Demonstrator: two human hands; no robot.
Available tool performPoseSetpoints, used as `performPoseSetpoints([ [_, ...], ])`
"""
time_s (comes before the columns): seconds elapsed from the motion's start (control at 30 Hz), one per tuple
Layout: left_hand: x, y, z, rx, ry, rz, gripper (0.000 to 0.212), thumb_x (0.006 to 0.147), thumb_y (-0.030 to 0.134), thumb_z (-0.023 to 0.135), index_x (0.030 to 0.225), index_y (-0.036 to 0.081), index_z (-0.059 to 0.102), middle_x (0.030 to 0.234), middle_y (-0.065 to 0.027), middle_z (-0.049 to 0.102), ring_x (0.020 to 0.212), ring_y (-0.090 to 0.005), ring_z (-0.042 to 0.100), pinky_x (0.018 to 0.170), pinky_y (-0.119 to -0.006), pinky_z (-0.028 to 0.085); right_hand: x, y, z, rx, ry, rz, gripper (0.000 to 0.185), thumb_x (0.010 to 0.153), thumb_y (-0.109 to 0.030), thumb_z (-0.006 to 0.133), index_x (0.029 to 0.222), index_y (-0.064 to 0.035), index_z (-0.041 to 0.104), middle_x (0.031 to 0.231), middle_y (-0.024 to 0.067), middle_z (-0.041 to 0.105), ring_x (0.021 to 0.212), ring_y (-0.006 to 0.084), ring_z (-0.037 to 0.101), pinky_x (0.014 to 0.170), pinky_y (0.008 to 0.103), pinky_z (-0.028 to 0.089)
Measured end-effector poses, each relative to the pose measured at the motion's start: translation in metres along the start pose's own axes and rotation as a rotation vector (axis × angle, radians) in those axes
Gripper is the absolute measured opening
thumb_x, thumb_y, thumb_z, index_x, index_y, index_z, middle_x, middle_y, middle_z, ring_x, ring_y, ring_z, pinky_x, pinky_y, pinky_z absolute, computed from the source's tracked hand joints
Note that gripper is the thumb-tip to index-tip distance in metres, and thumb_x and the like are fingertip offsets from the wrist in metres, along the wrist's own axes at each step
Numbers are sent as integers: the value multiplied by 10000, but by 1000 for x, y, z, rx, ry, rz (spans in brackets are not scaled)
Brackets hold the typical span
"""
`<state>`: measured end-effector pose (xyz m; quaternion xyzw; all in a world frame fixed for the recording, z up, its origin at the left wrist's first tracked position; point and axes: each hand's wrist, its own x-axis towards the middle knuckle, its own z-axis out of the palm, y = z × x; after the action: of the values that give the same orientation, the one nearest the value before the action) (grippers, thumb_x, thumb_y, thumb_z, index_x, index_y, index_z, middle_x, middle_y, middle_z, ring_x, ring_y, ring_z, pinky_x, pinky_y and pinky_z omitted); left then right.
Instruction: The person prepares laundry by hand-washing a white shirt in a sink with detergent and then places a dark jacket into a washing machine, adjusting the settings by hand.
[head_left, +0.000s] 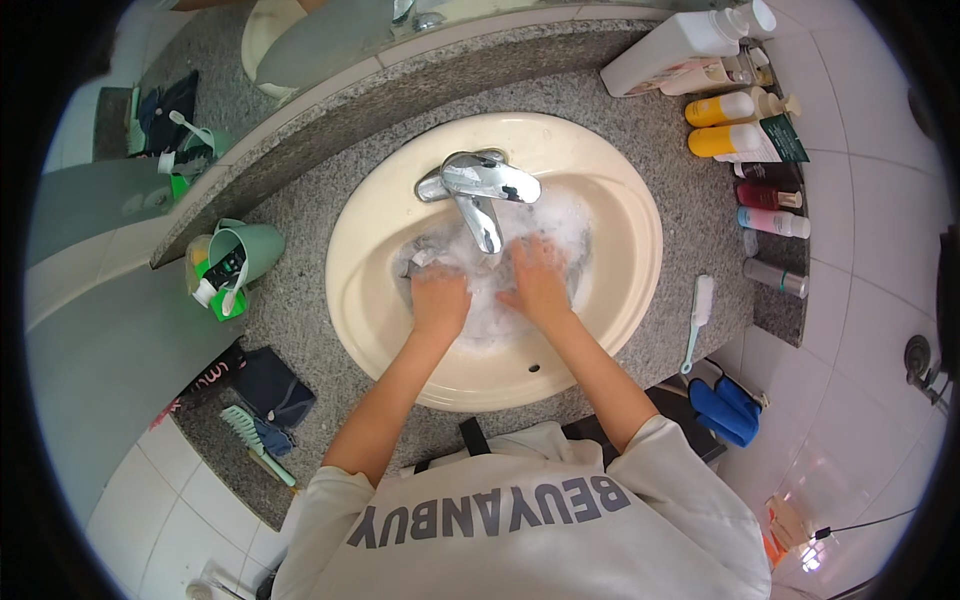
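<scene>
An oval cream washbasin (630, 300) holds soapy water under thick white suds (491, 315). Grey wet cloth (429, 253) shows through the foam at the left and along the right side. My left hand (439, 300) dips into the suds beside the bunched cloth at the left, its fingers hidden by foam. To the right, my right hand (538, 281) lies palm down in the suds, thumb spread from the fingers; foam partly covers the fingertips. Above and between both hands juts a chrome mixer tap (480, 221), its lever pointing right. No running water is visible.
Bottles, including a large white pump bottle (667, 56), line the counter's right side. A white-bristled brush (699, 315) lies right of the basin. On the left are a green cup (259, 251), folded dark cloth (274, 386) and a mint hairbrush (255, 442). A blue cloth (724, 412) hangs at lower right.
</scene>
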<state>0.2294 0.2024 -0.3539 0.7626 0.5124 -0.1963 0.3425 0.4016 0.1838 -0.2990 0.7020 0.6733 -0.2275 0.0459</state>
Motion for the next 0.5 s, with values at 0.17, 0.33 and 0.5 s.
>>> performPoseSetpoints([
  [0.17, -11, 24, 2, 229, 530, 112, 464, 799, 249, 586, 1231, 82, 561, 1422, -163, 370, 1254, -346, 420, 939, -603, 353, 17, -5, 17, -103, -247, -80, 884, 586, -372, 815, 1323, -80, 424, 1490, 203, 174, 1278, 382, 350, 1036, 593, 262],
  [0.33, 36, -16, 67, -75, -123, 13, 470, 770, 178, 597, 1219, 62, 524, 1458, -182, 282, 1333, -349, 292, 934, -546, 412, 37, 37, 155, -183, -417, -40, 706, 677, -321, 756, 1280, -71, 489, 1490, 209, 173, 1284, 384, 358, 1052, 581, 247],
  [0.5, 4, 11, 28, -8, -62, -36, 497, 802, 264, 588, 1274, 126, 510, 1473, -140, 272, 1381, -330, 169, 975, -710, 199, 6, 14, 95, -298, -202, -122, 505, 831, -300, 549, 1319, -182, 500, 1403, 175, 395, 1247, 371, 422, 980, 647, 258],
])
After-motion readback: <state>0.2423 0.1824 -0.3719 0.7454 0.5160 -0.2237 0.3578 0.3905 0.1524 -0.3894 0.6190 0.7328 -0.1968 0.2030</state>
